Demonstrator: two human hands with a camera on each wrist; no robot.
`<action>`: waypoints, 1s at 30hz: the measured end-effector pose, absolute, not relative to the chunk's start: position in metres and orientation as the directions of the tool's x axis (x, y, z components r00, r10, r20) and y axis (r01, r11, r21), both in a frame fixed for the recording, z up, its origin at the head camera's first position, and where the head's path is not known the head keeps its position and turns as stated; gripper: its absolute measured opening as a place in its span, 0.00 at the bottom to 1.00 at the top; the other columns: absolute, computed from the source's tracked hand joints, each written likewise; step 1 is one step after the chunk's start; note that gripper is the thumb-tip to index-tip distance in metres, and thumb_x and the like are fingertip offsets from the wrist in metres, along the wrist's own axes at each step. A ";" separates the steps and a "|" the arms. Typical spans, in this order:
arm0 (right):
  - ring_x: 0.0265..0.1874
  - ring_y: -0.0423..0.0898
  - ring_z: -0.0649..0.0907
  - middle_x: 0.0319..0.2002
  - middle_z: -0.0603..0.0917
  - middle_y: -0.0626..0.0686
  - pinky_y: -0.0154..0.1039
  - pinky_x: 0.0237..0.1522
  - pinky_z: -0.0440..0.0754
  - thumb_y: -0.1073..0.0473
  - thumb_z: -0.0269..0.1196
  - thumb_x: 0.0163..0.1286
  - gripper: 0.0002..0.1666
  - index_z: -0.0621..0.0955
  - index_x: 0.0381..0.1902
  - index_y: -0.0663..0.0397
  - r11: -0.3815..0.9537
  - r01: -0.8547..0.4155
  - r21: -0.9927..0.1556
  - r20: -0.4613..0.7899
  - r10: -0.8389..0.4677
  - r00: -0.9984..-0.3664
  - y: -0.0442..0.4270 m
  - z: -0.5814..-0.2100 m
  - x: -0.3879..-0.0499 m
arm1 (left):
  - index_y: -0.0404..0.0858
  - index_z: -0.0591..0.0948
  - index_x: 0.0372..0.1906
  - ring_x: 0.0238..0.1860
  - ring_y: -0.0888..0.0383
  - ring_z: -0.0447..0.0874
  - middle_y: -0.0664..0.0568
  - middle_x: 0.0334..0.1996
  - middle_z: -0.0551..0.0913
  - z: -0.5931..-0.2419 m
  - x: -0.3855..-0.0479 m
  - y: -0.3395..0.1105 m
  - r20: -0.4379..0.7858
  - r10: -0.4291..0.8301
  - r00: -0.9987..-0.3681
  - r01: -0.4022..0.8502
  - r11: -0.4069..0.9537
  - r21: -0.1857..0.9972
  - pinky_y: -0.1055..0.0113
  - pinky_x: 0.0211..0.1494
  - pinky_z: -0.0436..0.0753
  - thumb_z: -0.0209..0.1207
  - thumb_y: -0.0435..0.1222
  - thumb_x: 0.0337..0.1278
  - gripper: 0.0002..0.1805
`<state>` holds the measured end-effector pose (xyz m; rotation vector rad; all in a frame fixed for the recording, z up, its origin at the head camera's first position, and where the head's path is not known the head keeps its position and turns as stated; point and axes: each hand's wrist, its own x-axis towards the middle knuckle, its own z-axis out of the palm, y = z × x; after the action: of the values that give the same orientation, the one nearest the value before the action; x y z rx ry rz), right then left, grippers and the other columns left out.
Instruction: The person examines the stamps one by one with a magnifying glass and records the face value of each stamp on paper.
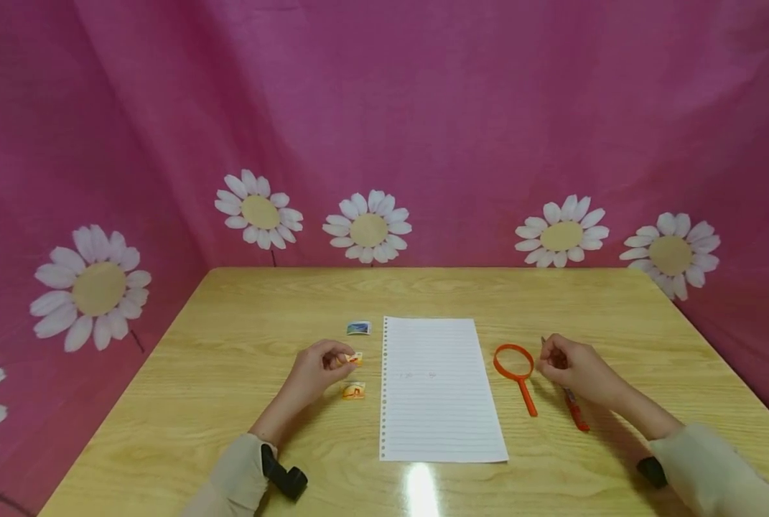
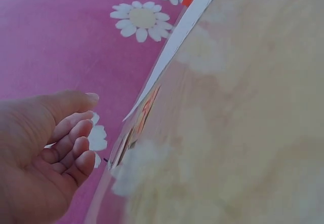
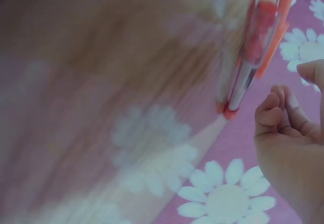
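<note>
My left hand (image 1: 322,368) hovers at the middle of three small stamp-like pictures, a yellow and red one (image 1: 356,358). Above it lies a blue one (image 1: 359,328), below it an orange-yellow one (image 1: 354,390). In the left wrist view, the left hand (image 2: 55,153) has loosely bent fingers, with a gap to the thumb and nothing in it. My right hand (image 1: 574,370) is over a red-capped pen (image 1: 576,415), which lies on the table. The right wrist view shows the pen (image 3: 253,57) apart from the loosely curled, empty right hand (image 3: 293,127).
A lined sheet of paper (image 1: 439,416) with faint writing lies mid-table, its punched edge on the left. Right of it is an orange magnifying glass (image 1: 523,395). The wooden table (image 1: 281,294) meets a pink curtain (image 1: 436,129) with white daisies at the back and sides.
</note>
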<state>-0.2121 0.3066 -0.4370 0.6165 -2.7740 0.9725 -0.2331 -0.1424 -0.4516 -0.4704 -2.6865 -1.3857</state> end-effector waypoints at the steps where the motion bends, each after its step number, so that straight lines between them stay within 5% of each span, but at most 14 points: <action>1: 0.22 0.30 0.68 0.24 0.74 0.46 0.30 0.22 0.70 0.67 0.64 0.64 0.07 0.75 0.33 0.56 0.706 -0.428 -0.565 0.265 -0.336 -0.904 0.304 -0.437 -0.210 | 0.36 0.84 0.42 0.27 0.66 0.70 0.49 0.30 0.80 -0.452 -0.235 -0.143 0.214 0.226 -0.950 0.305 0.543 0.782 0.75 0.31 0.72 0.68 0.33 0.54 0.10; 25: 0.19 0.28 0.68 0.21 0.74 0.43 0.28 0.22 0.70 0.57 0.71 0.60 0.15 0.75 0.31 0.58 0.725 -0.377 -0.577 0.123 -0.379 -0.917 0.277 -0.440 -0.184 | 0.33 0.84 0.43 0.30 0.62 0.71 0.45 0.32 0.82 -0.454 -0.295 -0.155 0.176 0.196 -0.965 0.259 0.580 0.772 0.71 0.35 0.72 0.63 0.33 0.60 0.09; 30: 0.20 0.29 0.67 0.20 0.73 0.43 0.28 0.23 0.69 0.57 0.71 0.60 0.16 0.75 0.31 0.57 0.740 -0.353 -0.572 0.110 -0.358 -0.927 0.275 -0.439 -0.182 | 0.34 0.84 0.39 0.28 0.61 0.71 0.48 0.29 0.80 -0.454 -0.302 -0.155 0.244 0.248 -0.937 0.344 0.548 0.763 0.70 0.33 0.71 0.63 0.34 0.60 0.07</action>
<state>-0.1822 0.2749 -0.4391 0.5998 -2.9373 0.9628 -0.3022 -0.1546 -0.4538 -0.5125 -2.6679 -1.3509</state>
